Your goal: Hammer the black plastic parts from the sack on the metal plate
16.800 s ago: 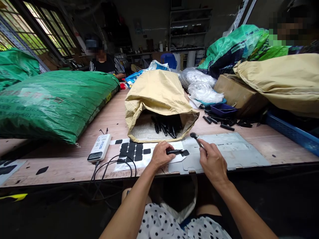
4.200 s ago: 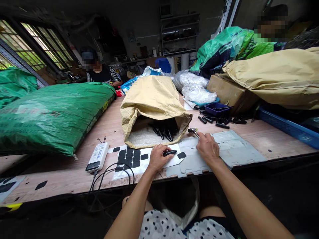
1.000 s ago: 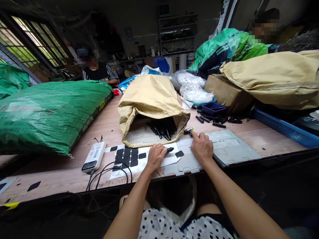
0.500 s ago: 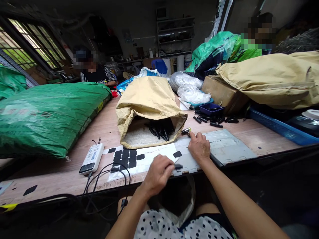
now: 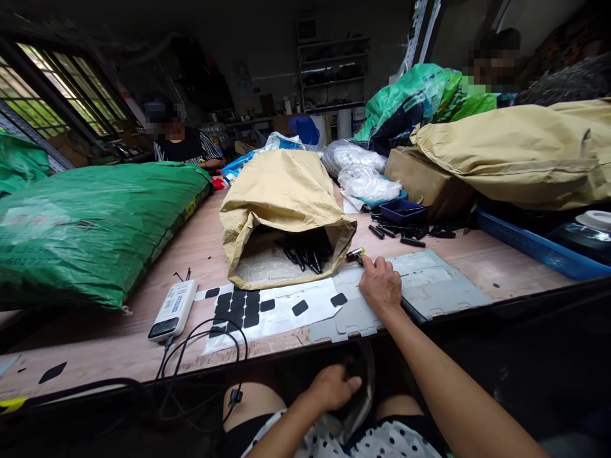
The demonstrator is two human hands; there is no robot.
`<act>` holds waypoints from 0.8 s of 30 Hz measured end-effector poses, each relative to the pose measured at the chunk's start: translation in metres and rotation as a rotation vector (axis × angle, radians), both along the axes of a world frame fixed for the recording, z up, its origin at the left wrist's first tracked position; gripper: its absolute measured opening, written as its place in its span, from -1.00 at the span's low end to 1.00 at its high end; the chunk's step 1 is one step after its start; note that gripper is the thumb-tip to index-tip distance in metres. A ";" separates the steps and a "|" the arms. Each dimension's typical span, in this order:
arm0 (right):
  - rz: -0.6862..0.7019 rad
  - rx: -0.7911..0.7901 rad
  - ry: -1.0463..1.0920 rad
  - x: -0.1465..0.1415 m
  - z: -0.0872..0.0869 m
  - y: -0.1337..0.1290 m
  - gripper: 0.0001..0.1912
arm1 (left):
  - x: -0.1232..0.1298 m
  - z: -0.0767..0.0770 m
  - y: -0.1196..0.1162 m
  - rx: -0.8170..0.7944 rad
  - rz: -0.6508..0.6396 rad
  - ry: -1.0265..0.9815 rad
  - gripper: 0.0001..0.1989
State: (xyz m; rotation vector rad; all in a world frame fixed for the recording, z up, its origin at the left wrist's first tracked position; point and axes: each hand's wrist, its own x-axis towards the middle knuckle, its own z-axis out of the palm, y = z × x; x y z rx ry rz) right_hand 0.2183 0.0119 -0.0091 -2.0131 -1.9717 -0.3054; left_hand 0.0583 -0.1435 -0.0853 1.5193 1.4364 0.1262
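Observation:
Below the table edge, my left hand (image 5: 334, 387) hovers over the mouth of a pale sack (image 5: 366, 397) between my knees. Its thumb is stretched out and the fingers look apart; a dark blur lies just beyond the fingertips. My right hand (image 5: 380, 283) rests with curled fingers on the grey board (image 5: 434, 280). Out from under its palm, toward the table edge, sticks a black rod (image 5: 413, 310). Just past its fingertips is a small metallic piece (image 5: 356, 253) with a yellow-green end. Black square patches (image 5: 238, 308) lie on a white sheet (image 5: 281, 318) left of the board.
An open beige sack (image 5: 286, 191) of black pen-like pieces (image 5: 305, 254) lies ahead. A green sack (image 5: 95, 229) and a white power bank (image 5: 172, 310) with cables are left. Loose black pieces (image 5: 413, 242) and a blue tray (image 5: 534, 245) are right. Two people sit across.
My left hand has moved down from above the board's edge to below the table; the dark piece it held no longer shows there. A black patch it covered is visible. My right hand stays put.

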 end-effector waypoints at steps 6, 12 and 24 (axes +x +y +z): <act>0.000 0.017 -0.004 0.000 -0.002 0.001 -0.60 | -0.027 0.120 0.049 -0.131 -0.273 -0.491 -0.63; 0.000 0.008 -0.006 0.000 0.000 0.001 -0.60 | -0.087 0.141 0.175 0.551 0.734 0.188 -0.69; -0.002 -0.002 0.004 -0.001 0.002 0.001 -0.59 | -0.109 0.125 0.175 0.547 0.720 0.494 -0.77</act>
